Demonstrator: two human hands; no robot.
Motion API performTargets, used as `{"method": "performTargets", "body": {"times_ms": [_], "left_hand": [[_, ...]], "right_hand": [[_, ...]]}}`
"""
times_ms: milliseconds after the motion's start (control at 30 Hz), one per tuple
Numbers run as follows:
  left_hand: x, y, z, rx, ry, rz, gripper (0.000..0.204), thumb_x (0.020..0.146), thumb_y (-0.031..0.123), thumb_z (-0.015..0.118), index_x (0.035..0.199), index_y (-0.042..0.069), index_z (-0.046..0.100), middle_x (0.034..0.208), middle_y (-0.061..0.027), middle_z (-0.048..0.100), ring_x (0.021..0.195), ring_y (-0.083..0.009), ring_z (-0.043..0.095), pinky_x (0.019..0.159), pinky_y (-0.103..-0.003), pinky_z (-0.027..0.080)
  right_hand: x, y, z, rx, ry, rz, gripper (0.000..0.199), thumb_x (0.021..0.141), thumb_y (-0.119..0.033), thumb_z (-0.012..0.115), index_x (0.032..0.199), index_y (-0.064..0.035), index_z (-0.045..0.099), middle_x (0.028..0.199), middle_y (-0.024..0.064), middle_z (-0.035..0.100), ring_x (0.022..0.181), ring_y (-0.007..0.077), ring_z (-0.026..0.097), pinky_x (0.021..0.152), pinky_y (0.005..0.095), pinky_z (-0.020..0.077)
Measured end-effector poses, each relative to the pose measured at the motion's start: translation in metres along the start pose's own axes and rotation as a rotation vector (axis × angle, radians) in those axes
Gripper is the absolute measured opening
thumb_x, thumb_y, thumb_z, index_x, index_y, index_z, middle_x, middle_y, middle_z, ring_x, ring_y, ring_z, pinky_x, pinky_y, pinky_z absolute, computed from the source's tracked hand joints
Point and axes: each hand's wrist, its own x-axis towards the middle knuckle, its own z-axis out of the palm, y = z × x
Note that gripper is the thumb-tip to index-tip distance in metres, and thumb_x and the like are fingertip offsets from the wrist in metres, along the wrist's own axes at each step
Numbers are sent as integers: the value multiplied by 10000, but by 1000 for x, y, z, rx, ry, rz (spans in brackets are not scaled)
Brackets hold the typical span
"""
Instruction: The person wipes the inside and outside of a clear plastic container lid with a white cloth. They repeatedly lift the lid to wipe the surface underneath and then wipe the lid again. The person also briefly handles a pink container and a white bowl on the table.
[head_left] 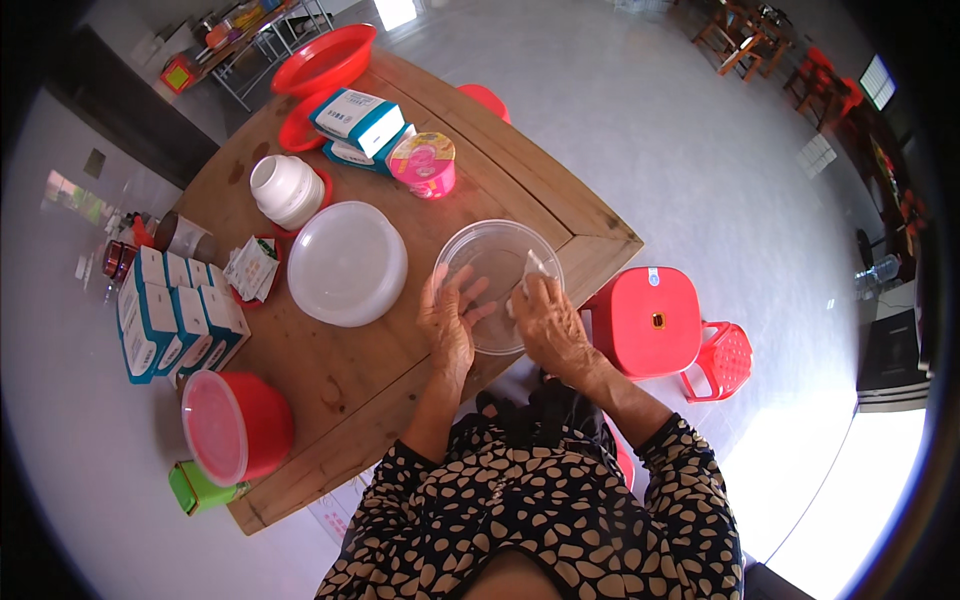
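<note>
Nearest to the camera, the left hand [447, 322] lies flat on the near rim of the clear round plastic bowl [497, 262], its fingers spread and almost straight, pressing the bowl and not closing around anything. The right hand [548, 325] is beside it, over the right inner side of the bowl, with its fingers curled around a small white crumpled wipe [530, 272] that touches the inner wall.

The bowl stands upright near the corner of the brown wooden bench [330, 370], its opening facing up. It is round, so it has no real long axis. Wiping looks to be in progress; how much of the inside is already wiped, I cannot tell, because the plastic looks the same all around.

A little farther, to the left, the white round plastic lid [346, 263] lies flat on the bench, apart from the bowl. Behind the bowl stands the pink cup with foil top [424, 165], well apart.
</note>
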Motion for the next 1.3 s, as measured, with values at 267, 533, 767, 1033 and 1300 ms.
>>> {"method": "performTargets", "body": {"times_ms": [267,533,767,1033,1300], "left_hand": [[2,7,-1,-67,-22,-91,452,953,190,522,1349,70,340,1265,-155,510,1063,-313,585,784,-454,552],[-16,28,18,329,-17,197,585,930,139,508,1434,75,218,1369,-171,395,1171,-308,500,849,-465,485],[-39,79,55,1505,-541,860,437,738,91,627,1172,136,610,1261,-125,523,1197,-300,467,991,-458,357],[-20,58,45,715,-469,523,344,825,-23,648,1165,23,614,1056,-84,668,866,-133,633,791,-273,509],[-15,6,10,534,-215,493,252,880,228,596,1056,52,562,946,-17,571,857,-161,572,761,-389,496]], "right_hand": [[-16,-18,-4,159,76,-186,337,714,-126,605,1029,-11,577,1085,181,507,1021,345,517,848,443,472],[1,5,-57,-96,99,-396,183,693,-192,593,820,-59,590,837,49,539,849,206,547,643,321,481],[12,17,-109,-97,37,-478,204,688,-161,599,856,-45,597,899,69,554,846,206,543,690,311,479],[38,32,-147,416,631,-93,428,687,-13,755,1080,-50,590,1006,148,566,879,302,607,711,375,520],[31,-41,-51,507,402,-113,638,679,-206,746,1256,-49,524,1257,167,459,1106,347,437,921,461,383]]}}
